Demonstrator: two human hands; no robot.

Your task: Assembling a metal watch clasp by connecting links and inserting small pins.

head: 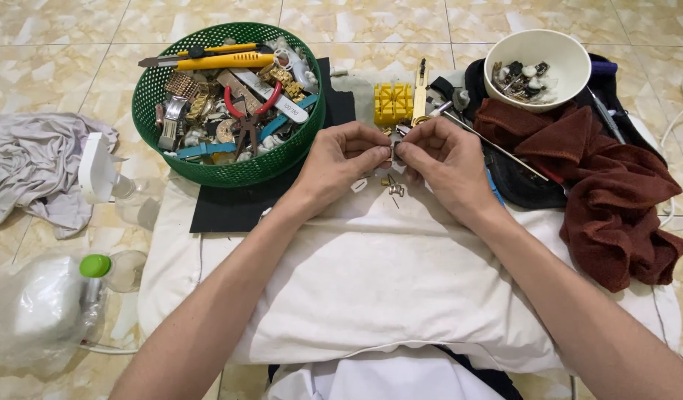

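My left hand (340,157) and my right hand (439,157) meet fingertip to fingertip over a white cushion (371,274). Between the fingers they pinch a small metal part (392,150), mostly hidden by the fingertips. Just below the hands a few small gold-coloured metal pieces (393,187) lie loose on the cushion. A yellow plastic holder block (392,103) stands just beyond the hands, with a slim gold tool (420,92) beside it.
A green round basket (208,164) full of tools, watch bands and a yellow cutter sits at the left. A white bowl (571,74) of small parts stands at the back right above a brown towel (615,200). Grey cloth (38,163), spray bottle and plastic bag lie left.
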